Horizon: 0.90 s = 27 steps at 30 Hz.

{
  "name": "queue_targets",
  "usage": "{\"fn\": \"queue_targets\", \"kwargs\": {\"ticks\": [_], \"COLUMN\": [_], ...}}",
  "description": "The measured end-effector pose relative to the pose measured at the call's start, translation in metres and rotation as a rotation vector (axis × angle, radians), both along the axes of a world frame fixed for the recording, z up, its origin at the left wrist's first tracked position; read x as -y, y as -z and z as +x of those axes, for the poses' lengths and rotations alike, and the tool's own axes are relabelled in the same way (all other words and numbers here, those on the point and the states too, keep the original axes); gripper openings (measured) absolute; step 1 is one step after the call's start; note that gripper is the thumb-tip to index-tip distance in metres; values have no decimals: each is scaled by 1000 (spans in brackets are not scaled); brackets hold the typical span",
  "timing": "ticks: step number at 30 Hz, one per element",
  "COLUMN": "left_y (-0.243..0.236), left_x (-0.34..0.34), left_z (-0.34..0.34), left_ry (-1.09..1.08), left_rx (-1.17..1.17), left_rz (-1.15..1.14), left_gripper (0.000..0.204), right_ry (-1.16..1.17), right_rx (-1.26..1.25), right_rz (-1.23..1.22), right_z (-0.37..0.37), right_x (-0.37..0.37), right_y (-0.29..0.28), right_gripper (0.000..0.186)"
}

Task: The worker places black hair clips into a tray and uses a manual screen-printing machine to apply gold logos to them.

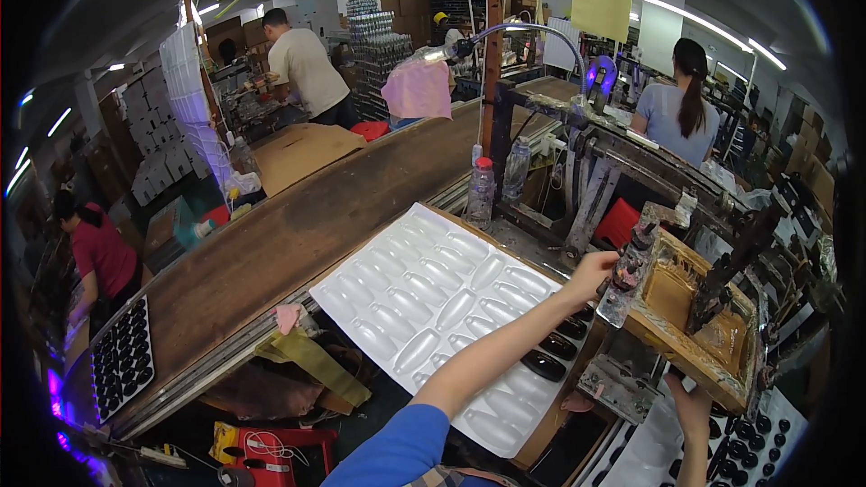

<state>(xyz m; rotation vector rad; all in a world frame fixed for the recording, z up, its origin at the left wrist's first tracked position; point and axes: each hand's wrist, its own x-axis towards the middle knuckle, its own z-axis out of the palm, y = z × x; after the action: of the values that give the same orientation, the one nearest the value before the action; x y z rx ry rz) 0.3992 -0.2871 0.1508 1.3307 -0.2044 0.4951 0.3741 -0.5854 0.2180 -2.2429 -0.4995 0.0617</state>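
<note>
My left hand point(595, 275) has its fingers curled at the stained metal clamp bar point(622, 280) of a screen printing frame. The wooden frame point(735, 383) is tilted, with a dark squeegee part point(722, 280) over its screen. My right hand point(687, 401) is under the frame's lower edge, fingers partly hidden. Below my left forearm lies a white moulded tray point(379, 307) of long oval cavities, a few holding glossy black pieces point(546, 362) at the right. More small black pieces point(749, 442) sit on a sheet at the lower right.
A long worn conveyor point(271, 239) carries a tray of black pieces point(122, 356). Bottles point(480, 198) stand by the machine point(586, 153). A red stool point(289, 451) is below. Co-workers point(307, 72), point(677, 117) and a person in red point(104, 252) are around.
</note>
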Motion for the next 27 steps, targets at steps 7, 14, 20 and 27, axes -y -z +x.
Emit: {"fn": "queue_targets", "kwargs": {"ticks": [7,14,20,27], "left_y": [27,70,61,80], "left_x": [-23,-33,-23,4], "left_z": [-126,-193,-198,-192], "left_ry": [-388,-691,-706,-641], "left_rx": [-156,-291,-291,-357], "left_rz": [-209,-263,-228,-174], "left_gripper": [21,18,19,18], "right_ry": [-104,-121,-232,-311], "right_rx": [107,18,146,55], "right_rz": [-70,-73,-147,-211], "right_z": [13,10,21,6], "right_x": [-6,-19,-32,-19], "right_y": [35,20,36,22], "right_gripper": [51,50,59,50]}}
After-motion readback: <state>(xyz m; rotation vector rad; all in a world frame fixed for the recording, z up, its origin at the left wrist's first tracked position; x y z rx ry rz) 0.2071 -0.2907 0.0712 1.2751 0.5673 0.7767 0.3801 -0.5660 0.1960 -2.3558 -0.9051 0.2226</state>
